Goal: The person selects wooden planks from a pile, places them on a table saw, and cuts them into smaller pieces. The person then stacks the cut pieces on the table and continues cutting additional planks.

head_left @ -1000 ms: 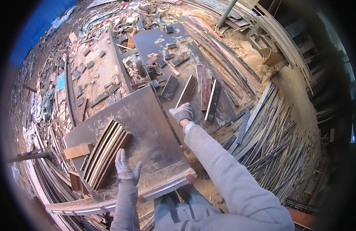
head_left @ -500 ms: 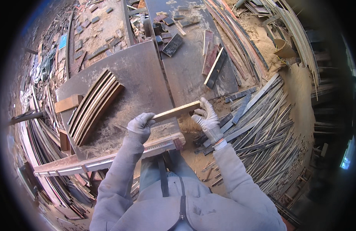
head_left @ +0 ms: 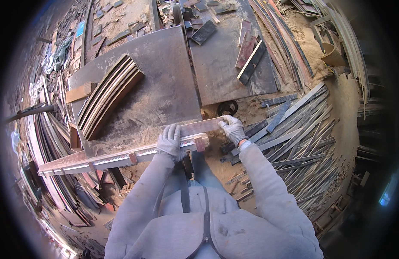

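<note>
A short, flat wooden board lies at the table's near edge, its broad reddish-brown face up. My gloved left hand lies over its left end, fingers close together across the board and the rail; the thumb is hard to make out. At the other end my gloved right hand grips the board, fingers bent around it beyond the table's right corner. The board rests just behind a wooden rail with a ruler-like marked strip along its front. Its left tip is hidden beneath my left hand.
A stack of curved boards sits on the left of the metal table. Several short planks lie on the right-hand table panel. A dark handwheel shows below that panel. Long offcuts pile up on the right, amid sawdust.
The board has come down from a raised, on-edge position to lie flat near the rail. My left hand has shifted right and lowered onto it. My view has tilted, revealing the handwheel.
</note>
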`<action>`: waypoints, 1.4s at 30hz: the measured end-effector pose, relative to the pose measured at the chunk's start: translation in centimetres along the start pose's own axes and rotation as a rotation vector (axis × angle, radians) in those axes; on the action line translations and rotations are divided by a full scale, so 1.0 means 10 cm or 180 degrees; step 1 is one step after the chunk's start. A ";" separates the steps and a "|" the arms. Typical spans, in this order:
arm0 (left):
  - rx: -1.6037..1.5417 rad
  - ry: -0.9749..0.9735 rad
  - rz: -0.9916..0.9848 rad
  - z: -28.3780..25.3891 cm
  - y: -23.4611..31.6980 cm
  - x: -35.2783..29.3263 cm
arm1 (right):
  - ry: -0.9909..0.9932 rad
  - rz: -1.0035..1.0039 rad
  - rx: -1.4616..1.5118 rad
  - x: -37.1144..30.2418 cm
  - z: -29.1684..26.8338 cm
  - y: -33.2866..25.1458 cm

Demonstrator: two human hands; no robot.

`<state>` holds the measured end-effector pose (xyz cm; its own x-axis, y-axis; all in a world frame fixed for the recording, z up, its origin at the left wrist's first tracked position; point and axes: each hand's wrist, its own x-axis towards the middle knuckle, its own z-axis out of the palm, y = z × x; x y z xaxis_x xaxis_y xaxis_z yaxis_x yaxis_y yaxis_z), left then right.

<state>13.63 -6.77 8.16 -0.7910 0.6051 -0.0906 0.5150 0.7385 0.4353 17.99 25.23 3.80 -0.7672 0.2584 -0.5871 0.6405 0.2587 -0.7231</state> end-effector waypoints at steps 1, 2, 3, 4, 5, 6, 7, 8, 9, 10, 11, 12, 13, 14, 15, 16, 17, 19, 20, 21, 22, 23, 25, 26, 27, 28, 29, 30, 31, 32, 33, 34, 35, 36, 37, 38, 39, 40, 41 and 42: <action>-0.0077 0.0069 0.0032 0.02 -0.01 0.03 | 0.0050 -0.0345 -0.0311 0.00 -0.04 -0.01; -0.0176 0.0154 0.0045 0.02 -0.02 0.05 | 0.0266 -0.0823 -0.0928 -0.01 -0.09 -0.02; -0.0147 0.0262 0.0125 0.02 -0.03 0.07 | 0.0426 -0.1282 -0.1454 -0.03 -0.15 -0.04; -0.0147 0.0221 0.0102 0.02 -0.04 0.10 | 0.0617 -0.1686 -0.1977 -0.01 -0.20 -0.07; -0.0171 0.0181 0.0072 0.01 -0.05 0.10 | 0.0278 -0.1599 -0.2048 -0.01 -0.25 -0.08; -0.0251 0.0189 0.0108 0.01 -0.06 0.13 | 0.0178 -0.2100 -0.2176 0.02 -0.28 -0.09; -0.0137 0.0147 0.0046 0.01 -0.07 0.13 | 0.0070 -0.2451 -0.2315 0.04 -0.31 -0.09; -0.0083 0.0153 0.0056 0.01 -0.08 0.14 | -0.0035 -0.2797 -0.2457 0.09 -0.32 -0.08; -0.0010 0.0193 0.0039 0.02 -0.09 0.14 | -0.0128 -0.3034 -0.2486 0.13 -0.31 -0.05; -0.0011 0.0186 0.0086 0.03 -0.09 0.14 | -0.0078 -0.3080 -0.2546 0.17 -0.30 -0.01; 0.0002 0.0190 0.0092 0.05 -0.10 0.14 | -0.0041 -0.3161 -0.2571 0.23 -0.26 0.03; -0.0019 0.0117 0.0069 0.05 -0.10 0.13 | -0.0039 -0.3108 -0.2604 0.26 -0.23 0.07; 0.0024 0.0172 0.0082 0.07 -0.11 0.13 | 0.0036 -0.2912 -0.2653 0.32 -0.19 0.12; 0.0102 0.0244 0.0120 0.08 -0.11 0.13 | 0.0235 -0.3125 -0.2602 0.36 -0.15 0.15; 0.0143 0.0235 0.0112 0.09 -0.12 0.14 | 0.0286 -0.3125 -0.2646 0.42 -0.12 0.17; 0.0156 0.0195 0.0061 0.10 -0.13 0.14 | 0.0211 -0.2927 -0.2772 0.47 -0.08 0.18; 0.0220 0.0120 0.0000 0.11 -0.15 0.15 | 0.0207 -0.2847 -0.2914 0.53 -0.04 0.18; 0.0274 0.0170 -0.0020 0.11 -0.20 0.19 | 0.0470 -0.3074 -0.2984 0.64 0.03 0.13; 0.0289 0.0146 -0.0073 0.12 -0.23 0.21 | 0.0368 -0.2749 -0.3158 0.69 0.06 0.10; 0.0304 0.0116 -0.0075 0.13 -0.26 0.22 | 0.0288 -0.2440 -0.3035 0.73 0.09 0.07; 0.0315 0.0155 -0.0067 0.14 -0.29 0.24 | 0.0219 -0.2368 -0.3304 0.77 0.12 0.04; 0.0335 0.0192 -0.0065 0.15 -0.32 0.26 | 0.0215 -0.2465 -0.3371 0.80 0.14 0.01; 0.0361 0.0195 -0.0121 0.18 -0.37 0.27 | 0.0288 -0.2548 -0.3425 0.86 0.18 -0.05; 0.0351 0.0237 -0.0109 0.19 -0.40 0.27 | 0.0320 -0.2570 -0.3415 0.89 0.21 -0.07; 0.0344 0.0235 -0.0115 0.20 -0.41 0.26 | 0.0230 -0.2454 -0.3462 0.91 0.22 -0.09; 0.0373 0.0240 -0.0145 0.21 -0.42 0.25 | 0.0354 -0.2562 -0.3415 0.94 0.25 -0.10; 0.0327 0.0216 -0.0155 0.22 -0.44 0.25 | 0.0358 -0.2522 -0.3414 0.94 0.28 -0.11; 0.0349 0.0228 -0.0138 0.23 -0.44 0.24 | 0.0375 -0.2376 -0.3475 0.93 0.29 -0.11; 0.0366 0.0240 -0.0136 0.24 -0.46 0.24 | 0.0500 -0.2386 -0.3369 0.89 0.31 -0.09; 0.0331 0.0194 -0.0104 0.25 -0.46 0.23 | 0.0404 -0.2527 -0.3228 0.81 0.29 -0.09; 0.0370 0.0293 -0.0122 0.27 -0.49 0.24 | 0.0362 -0.2505 -0.3224 0.74 0.28 -0.10; 0.0362 0.0328 -0.0120 0.27 -0.49 0.23 | 0.0344 -0.2419 -0.3229 0.63 0.24 -0.14; 0.0360 0.0329 -0.0174 0.30 -0.52 0.24 | 0.0286 -0.2188 -0.3541 0.51 0.17 -0.18; 0.0370 0.0339 -0.0120 0.32 -0.52 0.24 | 0.0140 -0.2238 -0.3889 0.36 0.04 -0.21; 0.0392 0.0318 -0.0151 0.34 -0.54 0.24 | -0.0270 -0.2266 -0.3568 0.26 -0.13 -0.32; 0.0400 0.0210 -0.0235 0.36 -0.54 0.24 | -0.0806 -0.1911 -0.3438 0.19 -0.30 -0.46; 0.0382 0.0173 -0.0260 0.38 -0.54 0.22 | -0.0408 -0.2223 -0.2788 0.19 -0.44 -0.64; 0.0382 0.0327 -0.0171 0.37 -0.55 0.24 | -0.0273 -0.2469 -0.0313 0.25 -0.58 -0.83; 0.0435 0.0407 -0.0165 0.38 -0.54 0.21 | 0.0263 -0.2781 0.0200 0.38 -0.78 -1.05; 0.0475 0.0493 -0.0164 0.37 -0.53 0.21 | 0.1109 -0.2726 0.0115 0.60 -0.80 -1.26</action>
<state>10.54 -8.30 2.34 -0.8529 0.5209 0.0342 0.5066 0.8101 0.2952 5.60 30.99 12.27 -0.9208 0.2591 0.2916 -0.1466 0.4629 -0.8742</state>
